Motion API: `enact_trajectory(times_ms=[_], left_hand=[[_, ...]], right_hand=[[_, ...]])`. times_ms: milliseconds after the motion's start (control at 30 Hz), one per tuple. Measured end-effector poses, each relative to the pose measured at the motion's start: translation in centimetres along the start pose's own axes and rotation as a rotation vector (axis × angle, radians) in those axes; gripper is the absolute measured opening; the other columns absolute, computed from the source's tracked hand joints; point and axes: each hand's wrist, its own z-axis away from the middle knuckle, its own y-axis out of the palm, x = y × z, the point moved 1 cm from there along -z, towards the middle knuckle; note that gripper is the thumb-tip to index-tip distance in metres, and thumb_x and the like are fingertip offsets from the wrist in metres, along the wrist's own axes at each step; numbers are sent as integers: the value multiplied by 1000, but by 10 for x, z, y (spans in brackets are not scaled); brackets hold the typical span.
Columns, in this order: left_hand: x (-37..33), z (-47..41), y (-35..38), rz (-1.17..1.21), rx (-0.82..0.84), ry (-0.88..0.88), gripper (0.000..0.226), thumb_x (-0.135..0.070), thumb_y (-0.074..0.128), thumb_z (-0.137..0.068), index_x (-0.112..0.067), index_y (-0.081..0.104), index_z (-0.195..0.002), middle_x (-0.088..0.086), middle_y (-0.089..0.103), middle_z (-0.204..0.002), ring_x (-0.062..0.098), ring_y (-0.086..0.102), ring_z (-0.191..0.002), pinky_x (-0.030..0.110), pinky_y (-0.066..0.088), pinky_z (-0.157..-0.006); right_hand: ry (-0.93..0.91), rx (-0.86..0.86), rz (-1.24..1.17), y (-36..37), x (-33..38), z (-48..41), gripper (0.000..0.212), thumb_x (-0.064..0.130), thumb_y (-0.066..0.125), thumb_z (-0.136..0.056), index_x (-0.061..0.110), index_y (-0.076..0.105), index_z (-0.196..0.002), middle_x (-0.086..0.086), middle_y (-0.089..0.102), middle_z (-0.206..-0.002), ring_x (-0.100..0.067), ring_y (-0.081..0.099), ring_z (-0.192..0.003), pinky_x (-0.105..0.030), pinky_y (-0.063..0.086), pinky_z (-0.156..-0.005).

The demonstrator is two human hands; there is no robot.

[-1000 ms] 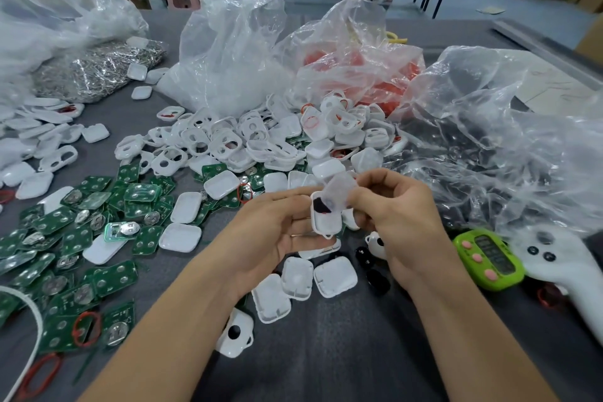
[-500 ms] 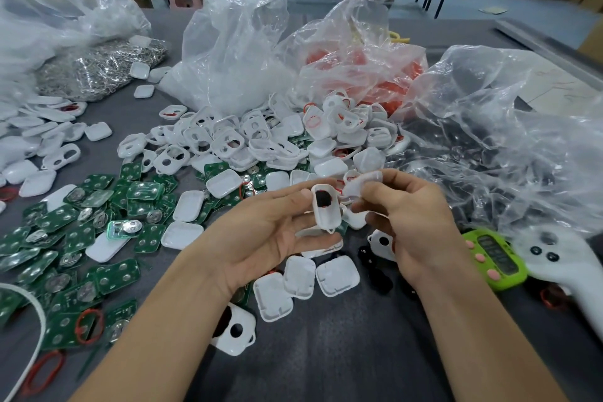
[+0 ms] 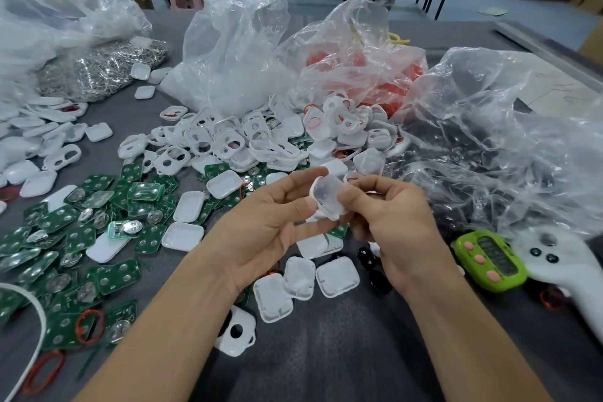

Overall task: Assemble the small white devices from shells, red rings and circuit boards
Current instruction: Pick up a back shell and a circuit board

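The left hand (image 3: 261, 225) pinches the small white rounded plastic shell (image 3: 321, 215) by its edges. The right hand (image 3: 401, 228) pinches the frosted translucent cover (image 3: 326, 194) onto it, above the middle of the grey cloth-covered table (image 3: 326, 352). The shell looks light, stiff and slick, so it is best held by the rim. Half a second ago the cover was apart and the shell's dark opening showed; now it is covered. Green square circuit boards (image 3: 75, 232) lie toward the table's left edge.

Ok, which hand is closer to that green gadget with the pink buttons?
Right. The right hand is just to the left of the green gadget, with a short gap between them. The left hand is farther left, beyond the right one. Both pinch a white shell.
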Motion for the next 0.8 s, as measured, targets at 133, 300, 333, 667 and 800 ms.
enact_trajectory(times_ms=[133,300,333,667,800], left_hand=[[0,1,1,-15,53,6,39,7,62,-85,-8,72,-120,16,70,-129,28,72,-112,40,61,-89],[1,2,1,-54,68,15,38,4,63,-83,-13,79,-112,10,74,-121,22,73,-109,38,61,-90],[1,2,0,-60,70,14,37,3,64,-83,-13,79,-113,10,74,-121,22,72,-109,37,61,-90],[4,-3,-2,-263,-164,75,38,16,56,-91,-5,74,-117,11,77,-106,20,75,-87,28,62,-71],[5,-4,-1,-303,-241,99,37,16,54,-93,-2,72,-118,15,77,-109,20,74,-86,28,63,-70]], right_hand=[[-57,-35,155,-2,-5,-1,16,19,88,-78,19,76,-68,-1,67,-58,-13,57,-52,-28,49,-56],[-308,-191,583,-2,-5,3,27,52,87,-66,32,72,-71,14,66,-56,-2,57,-47,-14,40,-47],[-327,-236,658,-3,-5,4,34,59,84,-62,30,69,-71,15,65,-56,-3,57,-48,-15,39,-46],[-105,83,449,2,-12,-1,34,54,75,-82,21,68,-80,0,68,-63,-14,61,-52,-30,47,-53],[-2,152,141,-9,-4,-7,13,29,75,-91,24,74,-79,-11,69,-64,-20,53,-47,-22,39,-41]])
